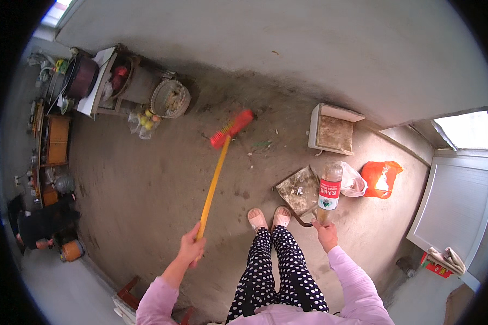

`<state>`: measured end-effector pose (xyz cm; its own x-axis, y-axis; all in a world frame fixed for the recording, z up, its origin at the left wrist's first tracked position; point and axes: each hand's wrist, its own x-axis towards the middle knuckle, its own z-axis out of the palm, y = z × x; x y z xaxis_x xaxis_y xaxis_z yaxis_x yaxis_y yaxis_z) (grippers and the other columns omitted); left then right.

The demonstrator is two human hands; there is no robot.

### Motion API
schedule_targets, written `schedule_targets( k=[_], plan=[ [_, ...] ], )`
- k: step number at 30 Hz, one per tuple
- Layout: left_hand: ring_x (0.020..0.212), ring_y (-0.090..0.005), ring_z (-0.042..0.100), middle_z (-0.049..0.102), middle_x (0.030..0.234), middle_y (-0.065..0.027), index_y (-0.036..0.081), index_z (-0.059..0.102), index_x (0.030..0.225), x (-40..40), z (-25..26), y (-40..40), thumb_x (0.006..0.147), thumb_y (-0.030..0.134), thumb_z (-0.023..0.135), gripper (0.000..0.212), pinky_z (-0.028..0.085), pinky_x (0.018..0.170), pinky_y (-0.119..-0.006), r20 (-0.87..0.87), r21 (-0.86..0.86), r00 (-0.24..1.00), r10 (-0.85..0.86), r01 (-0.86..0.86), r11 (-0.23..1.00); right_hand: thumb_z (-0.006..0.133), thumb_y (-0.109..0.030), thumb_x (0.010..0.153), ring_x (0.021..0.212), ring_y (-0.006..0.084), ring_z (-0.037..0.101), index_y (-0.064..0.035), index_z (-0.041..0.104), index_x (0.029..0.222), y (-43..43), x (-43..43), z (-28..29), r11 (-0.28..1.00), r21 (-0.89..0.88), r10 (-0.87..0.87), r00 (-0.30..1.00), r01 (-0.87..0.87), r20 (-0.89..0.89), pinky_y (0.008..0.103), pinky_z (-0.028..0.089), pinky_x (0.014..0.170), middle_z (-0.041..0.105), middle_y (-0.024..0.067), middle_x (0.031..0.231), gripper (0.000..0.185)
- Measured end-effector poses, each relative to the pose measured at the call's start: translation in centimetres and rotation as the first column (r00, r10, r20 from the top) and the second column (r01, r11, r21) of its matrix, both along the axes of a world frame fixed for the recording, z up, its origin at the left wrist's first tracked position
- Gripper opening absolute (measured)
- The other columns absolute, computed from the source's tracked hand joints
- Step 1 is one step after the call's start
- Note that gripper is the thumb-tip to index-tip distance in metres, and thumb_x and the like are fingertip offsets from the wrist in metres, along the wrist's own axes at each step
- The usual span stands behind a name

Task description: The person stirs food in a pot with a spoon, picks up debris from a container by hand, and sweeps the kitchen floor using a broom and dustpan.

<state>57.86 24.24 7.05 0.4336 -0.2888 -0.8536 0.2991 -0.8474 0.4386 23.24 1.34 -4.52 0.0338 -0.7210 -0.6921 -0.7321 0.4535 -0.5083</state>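
Note:
My left hand grips the yellow handle of a broom. Its red head is slightly blurred, at or just above the concrete floor. My right hand is closed around the lower end of a clear plastic bottle with a red and white label. Beside the bottle is a worn, flat dustpan with small bits of debris on it. A bent rod runs from the dustpan to my right hand; whether it joins the bottle is hidden there.
Small litter lies right of the broom head. A white box-like stool, a white plastic bag and an orange bag stand at right. A basket and bagged fruit are upper left. Another person is at far left.

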Motion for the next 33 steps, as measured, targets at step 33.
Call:
schedule_targets(
  k=[33],
  plan=[
    [0.066, -0.0375, 0.062, 0.06, 0.075, -0.0234, 0.018, 0.032, 0.139, 3.5, -6.6, -10.2, 0.08, 0.009, 0.049, 0.062, 0.051, 0.063, -0.046, 0.468, 0.291, 0.28, -0.838, 0.847, 0.445, 0.071, -0.036, 0.075, 0.069, 0.0157, 0.057, -0.001, 0.066, 0.087, 5.1, -4.6, -4.3, 0.978, 0.023, -0.205, 0.978, 0.206, -0.046, 0.0315, 0.044, 0.067, 0.063, 0.0061, 0.074, 0.037]
  ],
)
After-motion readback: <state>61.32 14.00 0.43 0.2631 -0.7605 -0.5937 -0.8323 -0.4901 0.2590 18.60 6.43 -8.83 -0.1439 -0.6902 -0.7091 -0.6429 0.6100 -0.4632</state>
